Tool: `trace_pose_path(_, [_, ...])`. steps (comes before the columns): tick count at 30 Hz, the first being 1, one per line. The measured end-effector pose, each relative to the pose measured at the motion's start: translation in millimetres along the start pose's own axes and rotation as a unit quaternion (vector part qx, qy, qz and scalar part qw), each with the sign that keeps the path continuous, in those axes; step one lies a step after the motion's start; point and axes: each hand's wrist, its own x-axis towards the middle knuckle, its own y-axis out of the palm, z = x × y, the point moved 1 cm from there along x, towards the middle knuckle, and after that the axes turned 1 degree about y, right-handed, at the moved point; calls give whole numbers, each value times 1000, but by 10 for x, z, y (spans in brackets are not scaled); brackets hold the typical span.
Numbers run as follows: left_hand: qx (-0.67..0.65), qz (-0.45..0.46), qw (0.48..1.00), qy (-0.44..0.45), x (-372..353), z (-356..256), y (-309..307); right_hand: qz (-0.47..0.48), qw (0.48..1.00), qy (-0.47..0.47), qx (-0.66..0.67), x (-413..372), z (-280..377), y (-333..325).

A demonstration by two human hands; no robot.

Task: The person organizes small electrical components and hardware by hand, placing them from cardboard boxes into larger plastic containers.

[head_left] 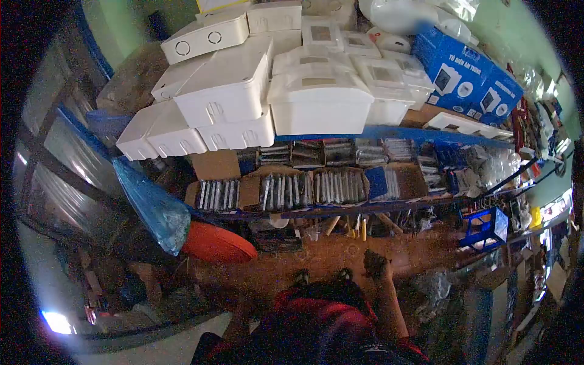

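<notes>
The right hand (376, 264) is seen stretched out over the brown surface (316, 258), close to the foot of the shelving. It sits at the end of a bare forearm that rises from the red garment (316, 316) at the near edge. The hand is dark and blurred. Its fingers appear drawn together, but whether anything is clasped in them cannot be told. The left hand cannot be made out anywhere in the view.

The things nearest the right hand are the yellow-handled tools (363, 227), which lie just beyond it and slightly to the left, among other small pieces under the lowest shelf. On that shelf, farther off, open cartons (280, 191) are packed with rows of long silvery pieces. A blue crate (486, 228) stands well to the right. An orange-red round thing (216, 243) and a blue plastic bag (152, 207) lie to the left. White plastic boxes (231, 91) are stacked on the upper shelf, with blue printed cartons (468, 76) to their right.

The step in hand is judged to be a reach toward the clutter at the shelf foot, with no pick-up yet made. A grasp there would call for a further stretch to the far side. A narrow pinch would also be needed, since the tools are crowded by their neighbours.
</notes>
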Motion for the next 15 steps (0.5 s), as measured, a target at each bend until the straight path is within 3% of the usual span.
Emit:
trace_pose_path(1, [-8, -1, 1000, 6, 0, -57, 41, 37, 998, 35, 39, -42, 109, 91])
trace_pose_path(4, [-33, 9, 999, 32, 30, -288, 254, 7, 998, 35, -45, 1, 353, 39])
trace_pose_path(7, [-52, 27, 996, 73, 73, -529, 498, 44, 976, -98, -192, -63, 582, 220])
trace_pose_path(10, [-74, 50, 986, 138, 138, -717, 658, -49, 984, -66, 159, 758, 187, -767])
trace_pose_path(13, [-130, 52, 954, 266, 395, -845, 621, -65, 990, -103, -66, 803, -42, -1526])
trace_pose_path(14, [-144, 38, 939, 311, 532, -913, 529, -75, 928, -118, -347, 648, -53, -1656])
trace_pose_path(15, [-132, 2, 933, 334, 698, -1049, 396, -78, 789, -108, -600, 451, -70, -1763])
